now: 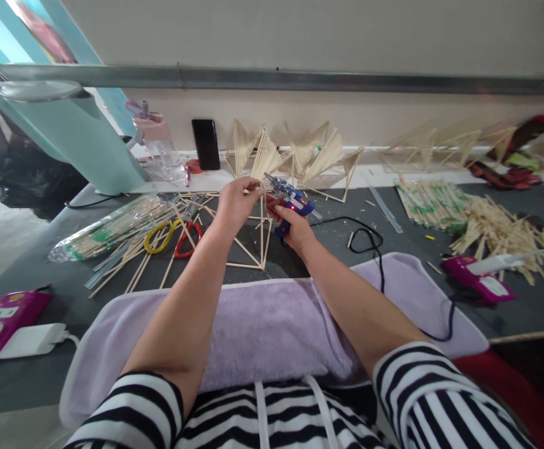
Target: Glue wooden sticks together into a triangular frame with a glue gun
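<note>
In the middle of the head view, a blue hot glue gun (pixel 293 198) is gripped in my right hand (pixel 297 227), its nozzle pointing up and left. My left hand (pixel 240 201) pinches the upper part of a frame of thin wooden sticks (pixel 263 246), close by the nozzle. The exact spot under those fingertips is too small to make out. The frame's lower corner rests near the purple towel (pixel 272 330). A black cord (pixel 347 219) trails from the gun to the right. Scissors with a yellow handle (pixel 160 237) and a red handle (pixel 188 241) lie left of the frame.
Several stick structures (pixel 295 153) stand along the wall beside a black phone (pixel 205 144). Bagged sticks (pixel 113 224) lie left; bundled sticks (pixel 428 202) and a loose pile (pixel 499 234) lie right. A teal tumbler (pixel 78 137), a bottle (pixel 157 146) and magenta devices (pixel 478 277) flank the workspace.
</note>
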`<state>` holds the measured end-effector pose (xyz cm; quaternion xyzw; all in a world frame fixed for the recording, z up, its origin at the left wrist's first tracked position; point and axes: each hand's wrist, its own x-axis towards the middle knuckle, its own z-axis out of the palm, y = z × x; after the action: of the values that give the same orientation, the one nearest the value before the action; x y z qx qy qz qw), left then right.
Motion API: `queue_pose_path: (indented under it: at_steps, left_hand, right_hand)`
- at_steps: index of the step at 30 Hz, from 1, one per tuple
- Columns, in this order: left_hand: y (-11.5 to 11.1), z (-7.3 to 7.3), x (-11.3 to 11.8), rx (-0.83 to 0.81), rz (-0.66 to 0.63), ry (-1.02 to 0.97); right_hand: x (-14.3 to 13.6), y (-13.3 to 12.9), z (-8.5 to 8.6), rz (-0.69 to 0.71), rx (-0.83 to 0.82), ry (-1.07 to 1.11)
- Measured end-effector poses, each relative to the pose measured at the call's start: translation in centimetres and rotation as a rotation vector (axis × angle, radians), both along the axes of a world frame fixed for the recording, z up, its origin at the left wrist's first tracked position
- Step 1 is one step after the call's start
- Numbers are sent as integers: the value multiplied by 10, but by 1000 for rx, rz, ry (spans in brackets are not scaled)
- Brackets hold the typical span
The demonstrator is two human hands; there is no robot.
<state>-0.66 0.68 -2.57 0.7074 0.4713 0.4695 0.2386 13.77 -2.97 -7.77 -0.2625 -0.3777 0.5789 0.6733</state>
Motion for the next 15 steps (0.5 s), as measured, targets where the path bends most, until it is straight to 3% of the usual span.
queue_pose_path:
  at_steps: [15]
  left_hand:
    - [-3, 4, -2, 18, -17, 44]
  right_hand:
    - [0, -1, 1, -12, -4, -34]
